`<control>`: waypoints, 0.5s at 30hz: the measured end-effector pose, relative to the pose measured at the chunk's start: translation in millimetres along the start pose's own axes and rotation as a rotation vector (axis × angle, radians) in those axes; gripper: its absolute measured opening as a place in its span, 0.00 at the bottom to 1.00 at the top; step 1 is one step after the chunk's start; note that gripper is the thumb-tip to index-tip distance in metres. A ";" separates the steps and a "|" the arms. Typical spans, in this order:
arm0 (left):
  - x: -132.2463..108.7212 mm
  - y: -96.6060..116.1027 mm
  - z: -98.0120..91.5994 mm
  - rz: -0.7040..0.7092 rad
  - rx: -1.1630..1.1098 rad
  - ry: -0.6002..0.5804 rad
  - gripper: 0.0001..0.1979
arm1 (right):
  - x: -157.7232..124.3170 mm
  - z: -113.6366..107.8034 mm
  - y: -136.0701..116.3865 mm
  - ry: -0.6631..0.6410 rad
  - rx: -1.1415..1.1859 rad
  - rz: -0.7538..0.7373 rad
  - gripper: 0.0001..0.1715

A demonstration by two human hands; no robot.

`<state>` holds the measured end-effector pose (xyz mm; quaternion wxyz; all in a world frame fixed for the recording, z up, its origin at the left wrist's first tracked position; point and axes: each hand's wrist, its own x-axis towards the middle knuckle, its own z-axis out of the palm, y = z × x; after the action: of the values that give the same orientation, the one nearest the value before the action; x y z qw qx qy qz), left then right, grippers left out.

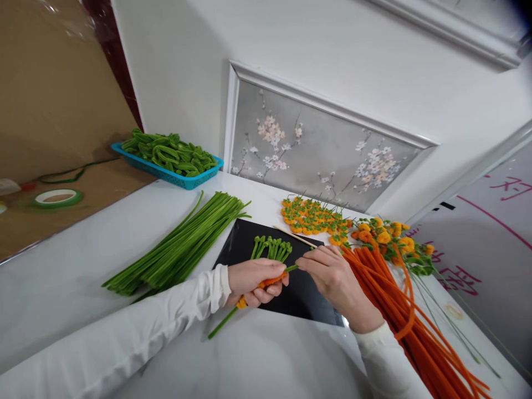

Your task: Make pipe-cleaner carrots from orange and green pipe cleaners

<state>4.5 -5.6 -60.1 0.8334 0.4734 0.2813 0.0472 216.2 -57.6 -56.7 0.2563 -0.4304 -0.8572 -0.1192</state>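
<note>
My left hand (258,280) is closed around an orange pipe cleaner (266,281) and a green pipe cleaner (223,323), whose tail sticks out below toward the lower left. At the green one's other end, the fingertips of my right hand (330,274) pinch its tip. Both hands are over a black board (233,244). Several short green pipe-cleaner stems with knobbed heads (272,248) lie on the board just beyond my left hand. A thin wooden stick (296,236) rests near the board's far edge.
Left stand a green pipe-cleaner bundle (183,244) and a blue basket (166,176) of folded green pieces. Small orange-and-green flowers (311,215), a flower bunch (384,237) and orange pipe cleaners (386,293) lie right. Green tape (58,198) sits far left; a wall (178,72) rises behind.
</note>
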 end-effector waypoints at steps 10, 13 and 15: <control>0.6 0.7 2.3 -0.004 -0.026 0.043 0.19 | 0.0 0.7 -0.9 -0.019 0.018 0.016 0.13; -0.5 -1.0 -0.6 0.069 -0.032 0.069 0.22 | -2.3 -1.1 5.0 0.044 0.024 0.033 0.11; -3.3 -1.3 -4.1 0.096 -0.026 0.067 0.24 | -4.2 -2.0 9.6 0.090 0.033 0.060 0.10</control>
<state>-0.6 -4.4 -61.3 0.8264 0.4738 0.2852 0.1066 226.6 -55.6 -57.5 0.3051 -0.4457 -0.8335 -0.1165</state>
